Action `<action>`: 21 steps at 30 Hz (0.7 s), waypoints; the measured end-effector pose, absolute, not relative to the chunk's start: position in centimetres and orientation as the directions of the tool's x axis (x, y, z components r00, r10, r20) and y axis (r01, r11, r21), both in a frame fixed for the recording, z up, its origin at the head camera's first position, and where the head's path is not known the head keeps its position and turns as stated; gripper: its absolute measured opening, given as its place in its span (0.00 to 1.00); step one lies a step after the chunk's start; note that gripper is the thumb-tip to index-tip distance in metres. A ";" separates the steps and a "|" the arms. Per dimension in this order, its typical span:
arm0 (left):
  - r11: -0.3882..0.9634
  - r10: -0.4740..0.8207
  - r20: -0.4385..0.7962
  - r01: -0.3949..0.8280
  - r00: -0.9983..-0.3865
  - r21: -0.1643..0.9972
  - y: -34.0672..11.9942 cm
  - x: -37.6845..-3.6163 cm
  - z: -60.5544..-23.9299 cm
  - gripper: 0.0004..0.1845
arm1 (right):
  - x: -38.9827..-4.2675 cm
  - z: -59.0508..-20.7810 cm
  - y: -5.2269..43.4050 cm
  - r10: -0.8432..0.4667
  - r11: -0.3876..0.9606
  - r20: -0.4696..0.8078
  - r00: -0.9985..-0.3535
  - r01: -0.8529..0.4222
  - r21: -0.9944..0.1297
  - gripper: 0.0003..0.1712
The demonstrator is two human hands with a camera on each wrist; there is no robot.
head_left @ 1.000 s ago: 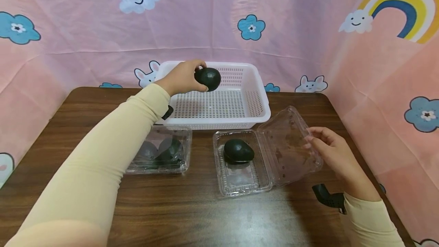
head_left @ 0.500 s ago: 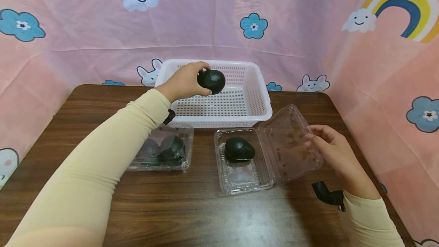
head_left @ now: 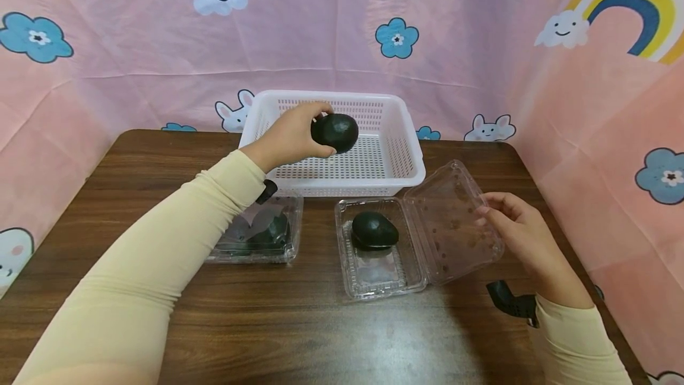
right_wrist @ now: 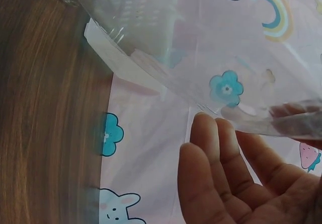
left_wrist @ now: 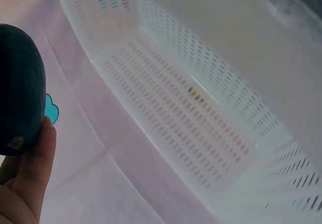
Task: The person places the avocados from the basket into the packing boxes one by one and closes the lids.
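Observation:
My left hand (head_left: 294, 136) grips a dark green avocado (head_left: 341, 133) over the white perforated basket (head_left: 342, 185); fingers are on its far side, thumb on its near side. In the left wrist view the same avocado (left_wrist: 20, 88) is at the left edge. With my right hand (head_left: 523, 236) I pinch the outer edge of a clear hinged lid (head_left: 454, 233), which tilts up from the plastic clamshell (head_left: 346, 281). One avocado (head_left: 375, 230) lies in that clamshell's far part. In the right wrist view, fingertips (right_wrist: 204, 126) meet the lid's edge.
A second clear clamshell (head_left: 293, 236), lid down, stands left with avocados inside, partly hidden by my left sleeve (head_left: 160, 242). The basket stands behind both clamshells on the brown wooden table (head_left: 299, 331). A pink patterned cloth (head_left: 454, 76) surrounds the table's back and sides.
My left hand has moved a little to the right and nearer with the avocado, still over the basket. My right hand and the lid have stayed put; the head view shifts slightly.

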State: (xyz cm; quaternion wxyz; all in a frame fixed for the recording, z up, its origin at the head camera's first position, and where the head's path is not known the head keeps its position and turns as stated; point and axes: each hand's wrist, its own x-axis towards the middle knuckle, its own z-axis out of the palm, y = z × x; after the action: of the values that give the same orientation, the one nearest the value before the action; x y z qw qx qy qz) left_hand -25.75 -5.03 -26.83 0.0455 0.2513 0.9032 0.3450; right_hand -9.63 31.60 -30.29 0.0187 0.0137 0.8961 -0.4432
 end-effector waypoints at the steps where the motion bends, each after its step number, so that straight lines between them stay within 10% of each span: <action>1: 0.632 0.490 0.095 0.428 -0.867 0.646 -5.0 -25.7 -26.9 0.36 | -9.7 -30.3 31.6 0.008 0.608 -0.043 -0.999 0.039 -0.793 0.25; 21: 0.604 0.538 0.142 0.498 -0.831 0.622 -4.9 -23.5 -27.2 0.36 | -9.6 -30.2 31.2 0.004 0.586 -0.034 -0.999 0.030 -0.810 0.25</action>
State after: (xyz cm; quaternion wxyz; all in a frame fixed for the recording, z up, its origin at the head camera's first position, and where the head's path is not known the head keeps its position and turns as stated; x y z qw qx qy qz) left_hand -23.51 -4.88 -27.21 0.0298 0.2894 0.8952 0.3376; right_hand -9.62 31.20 -30.20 0.0142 0.0094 0.8903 -0.4550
